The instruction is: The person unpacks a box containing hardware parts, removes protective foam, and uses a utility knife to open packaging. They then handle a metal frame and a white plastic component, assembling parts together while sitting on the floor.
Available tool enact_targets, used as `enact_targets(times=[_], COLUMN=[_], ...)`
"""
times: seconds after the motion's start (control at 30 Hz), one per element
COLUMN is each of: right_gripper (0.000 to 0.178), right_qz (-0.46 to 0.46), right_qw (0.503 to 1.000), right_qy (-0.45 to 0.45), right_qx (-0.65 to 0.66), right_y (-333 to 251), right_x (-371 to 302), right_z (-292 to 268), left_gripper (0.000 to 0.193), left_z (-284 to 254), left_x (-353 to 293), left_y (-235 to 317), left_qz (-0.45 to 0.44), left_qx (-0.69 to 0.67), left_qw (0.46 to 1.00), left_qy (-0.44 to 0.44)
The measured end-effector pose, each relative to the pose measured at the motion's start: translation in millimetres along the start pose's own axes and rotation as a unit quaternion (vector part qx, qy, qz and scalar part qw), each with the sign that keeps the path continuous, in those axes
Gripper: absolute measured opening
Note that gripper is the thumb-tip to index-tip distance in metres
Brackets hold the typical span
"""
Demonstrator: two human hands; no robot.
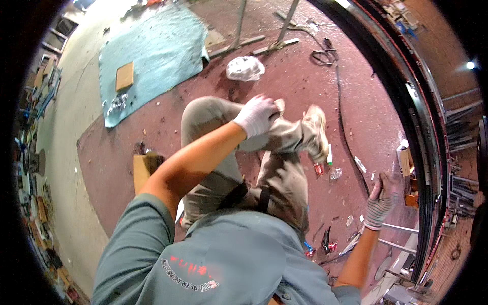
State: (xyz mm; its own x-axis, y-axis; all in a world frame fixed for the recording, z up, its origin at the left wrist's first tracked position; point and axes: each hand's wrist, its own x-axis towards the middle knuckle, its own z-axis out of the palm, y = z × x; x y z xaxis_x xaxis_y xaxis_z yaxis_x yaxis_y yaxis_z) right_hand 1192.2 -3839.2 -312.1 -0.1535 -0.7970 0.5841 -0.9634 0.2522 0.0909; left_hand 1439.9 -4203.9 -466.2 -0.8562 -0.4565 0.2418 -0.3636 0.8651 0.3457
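My left hand (256, 117), in a white glove with greyish fingertips, lies over my raised, bent leg (213, 122). Its fingers are curled, and whatever they may hold is hidden. Out to the right, my right hand (383, 195) wears a striped white glove and is partly smeared by motion. Its thumb stands apart from the fingers, and nothing shows between them. Close beside it are a cardboard box (405, 158) and the long black metal frame (423, 152) that curves down the right side.
A light-blue cloth (157, 51) bearing a brown block (124, 76) covers the floor at far left. Ahead lie a white plastic bag (245, 68), metal stand legs (236, 48) and a black cable (341, 112). Small scraps litter the reddish floor. Another cardboard box (142, 173) sits left of my leg.
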Motion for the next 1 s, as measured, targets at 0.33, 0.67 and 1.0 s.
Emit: enact_targets(times=[0.33, 0.67, 1.0], right_gripper=[0.039, 0.03, 0.031], right_qz=[0.037, 0.013, -0.185], right_qw=[0.979, 0.927, 0.714], right_qy=[-0.092, -0.277, -0.632], right_qx=[0.178, 0.254, 0.239], right_y=[-11.8, -63.0, -200.0], right_x=[-48.6, 36.2, 84.2], right_z=[84.8, 210.5, 552.1], left_gripper=[0.018, 0.03, 0.036], left_z=[-24.7, 27.5, 83.5], left_x=[-30.9, -175.3, -77.7], left_y=[-94.8, -200.9, -244.9], left_qz=[-0.082, -0.384, -0.472], left_qx=[-0.023, 0.017, -0.198], left_qw=[0.974, 0.921, 0.859], left_qy=[0.21, 0.07, 0.014])
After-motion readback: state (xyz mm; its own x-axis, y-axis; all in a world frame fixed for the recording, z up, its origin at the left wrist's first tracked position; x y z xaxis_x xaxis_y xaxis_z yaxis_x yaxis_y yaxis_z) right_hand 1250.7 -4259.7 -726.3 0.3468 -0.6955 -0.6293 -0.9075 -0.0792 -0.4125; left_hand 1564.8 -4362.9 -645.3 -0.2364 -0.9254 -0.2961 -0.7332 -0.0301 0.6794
